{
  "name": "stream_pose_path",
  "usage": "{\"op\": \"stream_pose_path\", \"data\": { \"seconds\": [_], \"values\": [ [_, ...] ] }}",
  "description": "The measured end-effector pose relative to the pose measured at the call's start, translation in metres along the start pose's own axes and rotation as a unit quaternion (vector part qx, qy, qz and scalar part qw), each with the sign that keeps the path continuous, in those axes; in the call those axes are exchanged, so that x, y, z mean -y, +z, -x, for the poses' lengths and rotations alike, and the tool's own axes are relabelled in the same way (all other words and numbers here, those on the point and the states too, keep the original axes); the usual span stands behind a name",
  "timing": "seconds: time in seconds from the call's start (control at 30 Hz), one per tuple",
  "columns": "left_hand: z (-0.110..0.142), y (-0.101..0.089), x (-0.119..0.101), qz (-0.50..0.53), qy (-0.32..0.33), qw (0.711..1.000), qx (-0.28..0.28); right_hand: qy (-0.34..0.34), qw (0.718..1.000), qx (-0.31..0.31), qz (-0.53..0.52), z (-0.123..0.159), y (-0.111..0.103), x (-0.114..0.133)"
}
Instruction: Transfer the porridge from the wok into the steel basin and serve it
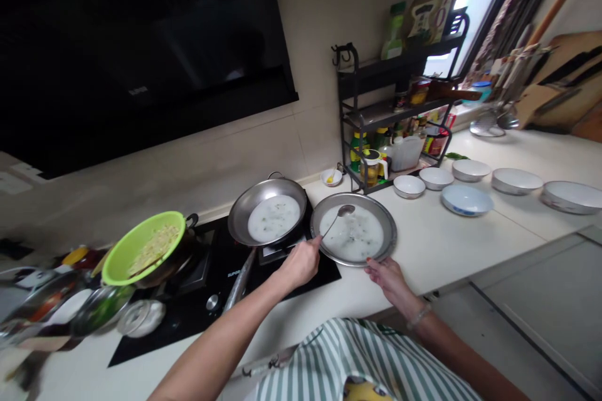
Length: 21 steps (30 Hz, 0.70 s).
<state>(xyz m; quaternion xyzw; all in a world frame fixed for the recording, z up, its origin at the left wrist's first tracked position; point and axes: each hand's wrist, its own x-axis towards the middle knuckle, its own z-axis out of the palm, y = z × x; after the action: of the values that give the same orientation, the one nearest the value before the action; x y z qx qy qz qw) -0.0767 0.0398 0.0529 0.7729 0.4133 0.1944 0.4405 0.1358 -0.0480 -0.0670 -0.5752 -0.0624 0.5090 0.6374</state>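
Note:
My left hand (303, 261) is closed around the thin handle of a metal spoon (347, 210), whose bowl is over the milky liquid in a wide metal basin (391, 235). Dark bits float in that liquid. At the basin's near rim, my right hand (385, 276) pinches the edge between thumb and fingers. Just left of the basin, a metal wok (242, 216) sits on the stove with similar white liquid inside. Its long handle (241, 279) points toward me, beside my left forearm.
A green colander (113, 260) of pale shreds rests on a pot at left, near a lidded glass jar (141, 317). White bowls (409, 187) and a bluish bowl (466, 200) line the right counter. Behind stands a black spice rack (371, 116); a dark hood (141, 75) overhangs the stove (188, 319).

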Motion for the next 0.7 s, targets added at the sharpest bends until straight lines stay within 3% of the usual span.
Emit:
{"op": "stream_pose_path", "data": {
  "seconds": [0.1,0.2,0.33,0.4,0.53,0.7],
  "values": [
    [-0.004,-0.016,0.005,-0.059,0.024,0.997,-0.042,-0.001,1.000,0.000,0.007,-0.001,0.000,0.000],
    [-0.012,-0.054,0.016,-0.010,-0.087,0.991,-0.106,-0.002,1.000,0.001,0.013,-0.002,0.000,0.000],
    [-0.026,-0.111,0.045,0.035,-0.254,0.943,-0.213,0.003,1.000,0.003,0.009,-0.002,0.000,0.001],
    [-0.033,-0.129,0.061,0.037,-0.279,0.932,-0.230,0.006,1.000,0.000,0.006,-0.002,0.000,0.001],
    [-0.046,-0.137,0.082,0.084,-0.313,0.919,-0.224,0.005,1.000,-0.005,0.005,-0.003,0.001,0.000],
    [-0.055,-0.133,0.084,0.230,-0.328,0.899,-0.180,0.013,1.000,-0.010,-0.014,-0.004,0.002,-0.001]
  ]
}}
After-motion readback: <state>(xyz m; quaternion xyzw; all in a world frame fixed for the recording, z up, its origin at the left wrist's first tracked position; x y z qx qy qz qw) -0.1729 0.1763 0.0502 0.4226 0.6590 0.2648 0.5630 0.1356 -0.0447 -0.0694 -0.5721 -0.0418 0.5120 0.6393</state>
